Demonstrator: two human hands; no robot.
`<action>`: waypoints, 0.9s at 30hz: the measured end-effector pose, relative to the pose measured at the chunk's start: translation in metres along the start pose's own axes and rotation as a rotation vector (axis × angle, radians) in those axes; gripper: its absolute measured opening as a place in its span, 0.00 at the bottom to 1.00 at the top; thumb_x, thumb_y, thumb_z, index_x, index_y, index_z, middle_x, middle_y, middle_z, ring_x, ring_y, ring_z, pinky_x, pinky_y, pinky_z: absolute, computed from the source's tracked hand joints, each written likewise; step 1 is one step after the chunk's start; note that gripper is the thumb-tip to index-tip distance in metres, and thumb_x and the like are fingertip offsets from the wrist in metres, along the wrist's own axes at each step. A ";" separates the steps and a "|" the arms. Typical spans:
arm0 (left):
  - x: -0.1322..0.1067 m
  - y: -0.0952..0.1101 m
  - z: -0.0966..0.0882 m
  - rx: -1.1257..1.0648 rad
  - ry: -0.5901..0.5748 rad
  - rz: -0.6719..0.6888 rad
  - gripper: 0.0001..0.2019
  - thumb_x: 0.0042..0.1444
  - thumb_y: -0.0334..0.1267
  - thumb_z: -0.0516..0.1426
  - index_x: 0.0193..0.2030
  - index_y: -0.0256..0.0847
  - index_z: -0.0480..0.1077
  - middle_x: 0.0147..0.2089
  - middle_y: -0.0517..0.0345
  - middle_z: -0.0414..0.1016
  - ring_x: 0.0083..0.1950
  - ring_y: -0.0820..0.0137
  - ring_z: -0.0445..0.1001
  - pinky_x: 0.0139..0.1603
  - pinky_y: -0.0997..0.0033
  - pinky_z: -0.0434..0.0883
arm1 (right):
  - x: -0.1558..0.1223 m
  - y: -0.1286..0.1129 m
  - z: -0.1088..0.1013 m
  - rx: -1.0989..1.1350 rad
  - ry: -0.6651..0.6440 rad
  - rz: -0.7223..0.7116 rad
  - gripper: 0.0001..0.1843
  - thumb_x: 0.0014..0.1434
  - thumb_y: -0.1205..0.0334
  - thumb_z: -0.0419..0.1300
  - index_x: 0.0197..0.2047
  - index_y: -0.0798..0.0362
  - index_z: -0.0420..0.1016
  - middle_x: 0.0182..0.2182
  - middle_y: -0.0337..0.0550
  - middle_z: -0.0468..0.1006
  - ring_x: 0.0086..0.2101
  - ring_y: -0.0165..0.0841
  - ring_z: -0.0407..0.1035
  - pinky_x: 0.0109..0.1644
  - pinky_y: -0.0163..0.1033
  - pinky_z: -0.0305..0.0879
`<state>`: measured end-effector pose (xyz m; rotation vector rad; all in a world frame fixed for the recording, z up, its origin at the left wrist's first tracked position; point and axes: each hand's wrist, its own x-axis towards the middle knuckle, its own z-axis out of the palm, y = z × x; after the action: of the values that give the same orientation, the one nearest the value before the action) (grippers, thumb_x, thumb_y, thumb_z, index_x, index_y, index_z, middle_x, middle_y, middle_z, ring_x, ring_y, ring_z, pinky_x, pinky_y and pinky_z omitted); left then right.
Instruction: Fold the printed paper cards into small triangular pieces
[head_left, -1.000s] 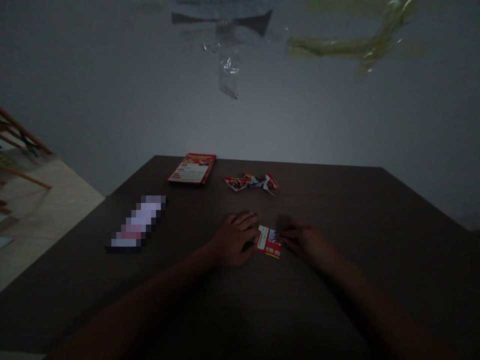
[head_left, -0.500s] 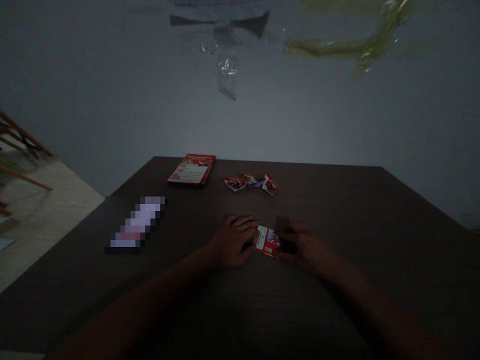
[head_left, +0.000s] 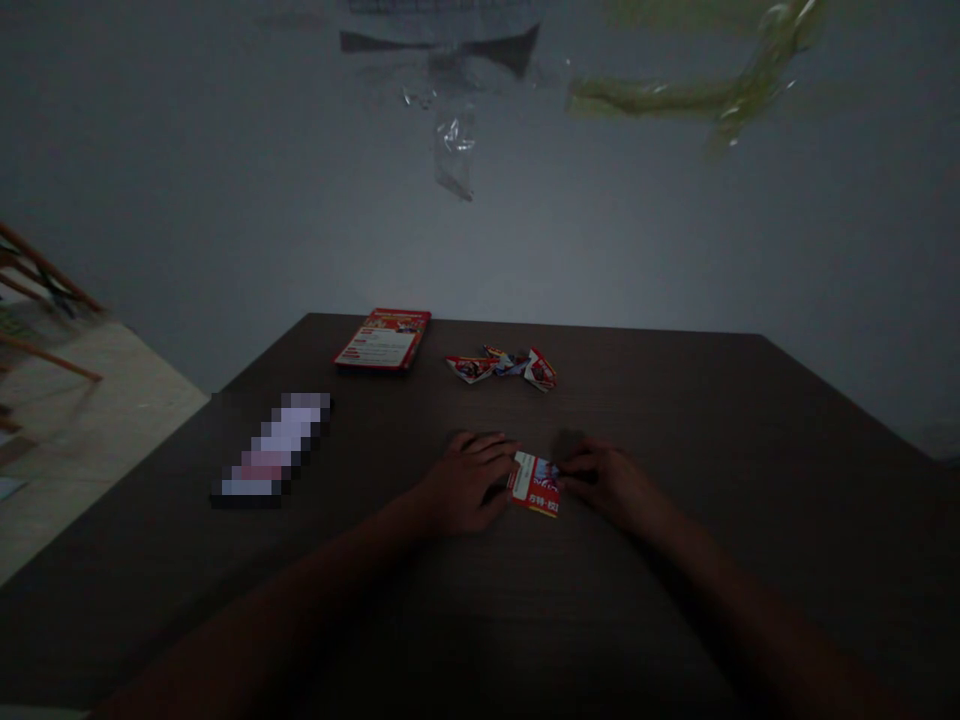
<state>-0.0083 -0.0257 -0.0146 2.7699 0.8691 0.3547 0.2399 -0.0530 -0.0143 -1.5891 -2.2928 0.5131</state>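
Observation:
A small red and white printed paper [head_left: 534, 492] lies flat on the dark wooden table between my hands. At its left edge rests my left hand [head_left: 466, 488], palm down with the fingers stretched out and the fingertips by the paper. My right hand [head_left: 611, 488] is at the opposite edge, its thumb and index finger drawn together in a pinch on the paper's right side. The dim light makes the exact contact of the fingertips hard to see.
Folded printed paper pieces [head_left: 502, 367] lie beyond my hands. A red and white printed booklet or stack of cards [head_left: 384, 340] sits at the back left. A blurred-out phone-like device [head_left: 277, 445] lies on the left. The wall [head_left: 600, 220] rises behind the table.
My right thumb has moved up toward the index finger and the fingers have come closer together. More of the paper's lower right corner shows. My left hand stays in place.

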 end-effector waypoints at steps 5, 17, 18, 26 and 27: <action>0.000 -0.002 0.001 -0.009 0.006 -0.021 0.15 0.56 0.43 0.51 0.50 0.45 0.65 0.65 0.52 0.57 0.65 0.57 0.54 0.59 0.51 0.52 | -0.005 -0.010 0.001 -0.042 0.037 -0.022 0.17 0.52 0.50 0.61 0.40 0.52 0.77 0.39 0.48 0.73 0.41 0.39 0.68 0.45 0.43 0.64; 0.001 -0.005 0.001 -0.034 -0.005 -0.035 0.16 0.56 0.44 0.52 0.50 0.46 0.66 0.65 0.52 0.57 0.65 0.56 0.53 0.59 0.49 0.52 | 0.000 -0.040 0.023 -0.321 0.186 0.076 0.32 0.50 0.32 0.51 0.40 0.55 0.70 0.39 0.55 0.71 0.42 0.47 0.64 0.44 0.51 0.61; 0.001 -0.005 0.001 -0.031 -0.008 -0.038 0.16 0.56 0.44 0.52 0.50 0.46 0.66 0.65 0.52 0.57 0.65 0.56 0.53 0.59 0.49 0.52 | 0.001 -0.040 0.023 -0.326 0.178 0.073 0.32 0.50 0.32 0.51 0.39 0.55 0.70 0.38 0.54 0.71 0.41 0.47 0.64 0.44 0.50 0.61; 0.000 -0.006 0.000 -0.017 -0.006 -0.035 0.16 0.56 0.44 0.52 0.51 0.47 0.65 0.65 0.52 0.57 0.65 0.57 0.53 0.59 0.50 0.53 | -0.002 -0.021 0.013 -0.146 0.040 0.013 0.26 0.47 0.41 0.61 0.41 0.53 0.71 0.46 0.52 0.69 0.45 0.45 0.64 0.46 0.49 0.61; 0.000 -0.006 0.000 -0.016 -0.004 -0.036 0.16 0.56 0.44 0.52 0.51 0.47 0.65 0.65 0.52 0.57 0.65 0.57 0.53 0.59 0.51 0.53 | -0.003 -0.018 0.011 -0.110 0.016 0.002 0.25 0.47 0.43 0.62 0.42 0.53 0.72 0.46 0.51 0.69 0.45 0.44 0.64 0.47 0.48 0.61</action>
<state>-0.0111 -0.0210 -0.0164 2.7360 0.9103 0.3485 0.2210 -0.0626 -0.0159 -1.6394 -2.3447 0.3791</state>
